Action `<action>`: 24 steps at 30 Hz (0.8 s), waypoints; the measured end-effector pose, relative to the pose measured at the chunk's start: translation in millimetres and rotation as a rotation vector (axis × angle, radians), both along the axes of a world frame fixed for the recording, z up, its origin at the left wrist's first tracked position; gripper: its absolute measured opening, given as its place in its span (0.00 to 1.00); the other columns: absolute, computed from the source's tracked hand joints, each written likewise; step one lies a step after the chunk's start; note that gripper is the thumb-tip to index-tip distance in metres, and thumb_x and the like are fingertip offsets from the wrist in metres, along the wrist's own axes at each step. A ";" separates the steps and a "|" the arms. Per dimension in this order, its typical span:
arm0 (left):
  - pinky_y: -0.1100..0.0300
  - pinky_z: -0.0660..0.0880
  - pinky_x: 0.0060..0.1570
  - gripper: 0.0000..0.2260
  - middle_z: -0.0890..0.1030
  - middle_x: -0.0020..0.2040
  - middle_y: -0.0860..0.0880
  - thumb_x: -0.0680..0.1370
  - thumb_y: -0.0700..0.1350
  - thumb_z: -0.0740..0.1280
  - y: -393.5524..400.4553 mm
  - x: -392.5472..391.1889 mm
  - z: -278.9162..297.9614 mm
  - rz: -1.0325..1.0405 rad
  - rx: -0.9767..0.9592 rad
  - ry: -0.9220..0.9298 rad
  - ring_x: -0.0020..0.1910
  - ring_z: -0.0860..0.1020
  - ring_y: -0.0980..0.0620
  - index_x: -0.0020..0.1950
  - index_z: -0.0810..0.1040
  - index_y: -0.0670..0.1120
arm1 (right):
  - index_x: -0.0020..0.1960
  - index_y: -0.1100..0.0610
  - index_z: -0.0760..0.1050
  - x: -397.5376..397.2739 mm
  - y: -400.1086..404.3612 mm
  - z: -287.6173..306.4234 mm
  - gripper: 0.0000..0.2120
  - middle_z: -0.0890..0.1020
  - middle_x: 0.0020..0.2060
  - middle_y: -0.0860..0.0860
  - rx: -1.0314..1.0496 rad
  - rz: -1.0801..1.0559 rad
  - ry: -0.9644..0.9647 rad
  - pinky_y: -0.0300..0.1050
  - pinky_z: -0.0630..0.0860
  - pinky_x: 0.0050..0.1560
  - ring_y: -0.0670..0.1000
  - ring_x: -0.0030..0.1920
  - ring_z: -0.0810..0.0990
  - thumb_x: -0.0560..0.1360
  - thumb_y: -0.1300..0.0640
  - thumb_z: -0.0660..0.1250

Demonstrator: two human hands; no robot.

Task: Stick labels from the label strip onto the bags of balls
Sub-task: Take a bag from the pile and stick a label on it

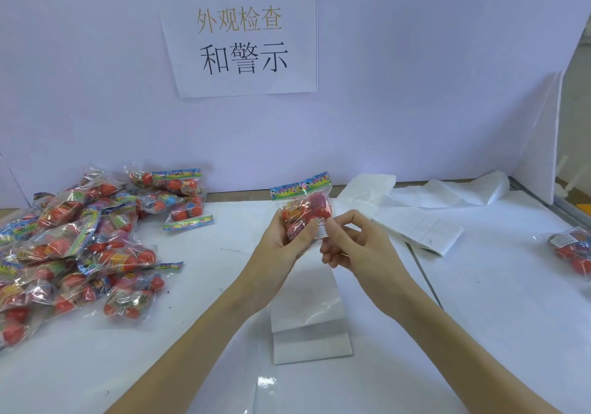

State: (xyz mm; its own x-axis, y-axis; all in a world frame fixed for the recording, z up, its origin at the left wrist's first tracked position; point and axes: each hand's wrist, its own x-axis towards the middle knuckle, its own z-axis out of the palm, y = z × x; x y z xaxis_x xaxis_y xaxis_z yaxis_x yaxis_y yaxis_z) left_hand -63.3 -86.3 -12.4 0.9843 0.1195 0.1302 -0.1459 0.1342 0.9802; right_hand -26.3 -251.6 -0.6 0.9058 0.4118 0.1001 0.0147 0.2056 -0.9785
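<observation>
My left hand (283, 247) grips a clear bag of red balls (303, 205) with a colourful header card, held upright above the table's middle. My right hand (351, 244) pinches a small white label (320, 228) against the bag's front with thumb and forefinger. A folded strip of label backing paper (307, 321) lies on the table under my hands. A sheet of white labels (419, 229) lies to the right, behind my right hand.
A big heap of bagged balls (80, 244) covers the table's left side. One bag with a label on it (572, 247) lies at the right edge. Loose white backing paper (447, 189) trails along the back wall, under a paper sign (243, 36).
</observation>
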 end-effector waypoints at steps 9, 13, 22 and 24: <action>0.60 0.79 0.57 0.15 0.84 0.59 0.45 0.84 0.50 0.66 2.8 3.1 -2.8 -0.082 -0.093 0.004 0.56 0.83 0.51 0.68 0.75 0.45 | 0.60 0.62 0.76 0.0 1.2 -0.5 0.15 0.83 0.37 0.57 -0.065 0.073 0.099 0.41 0.78 0.39 0.52 0.35 0.80 0.81 0.53 0.71; 0.57 0.80 0.57 0.23 0.85 0.60 0.44 0.85 0.55 0.58 17.4 11.4 6.6 0.048 -0.189 0.019 0.55 0.84 0.48 0.68 0.77 0.39 | 0.49 0.61 0.80 10.2 -7.8 2.8 0.09 0.80 0.36 0.54 0.068 0.090 0.375 0.39 0.78 0.36 0.49 0.32 0.78 0.80 0.55 0.72; 0.42 0.55 0.77 0.24 0.64 0.79 0.35 0.83 0.46 0.67 111.2 10.6 -23.9 0.737 1.383 0.157 0.79 0.60 0.34 0.76 0.69 0.38 | 0.79 0.51 0.70 18.6 -41.7 28.1 0.23 0.80 0.46 0.52 1.049 0.536 0.582 0.40 0.74 0.34 0.49 0.33 0.75 0.87 0.44 0.57; 0.43 0.48 0.79 0.27 0.56 0.83 0.38 0.85 0.52 0.62 125.5 9.3 -31.6 0.742 1.443 0.336 0.83 0.52 0.39 0.81 0.63 0.40 | 0.76 0.53 0.74 16.1 -34.4 24.1 0.23 0.77 0.40 0.50 0.906 0.440 0.540 0.39 0.71 0.30 0.48 0.31 0.72 0.86 0.45 0.57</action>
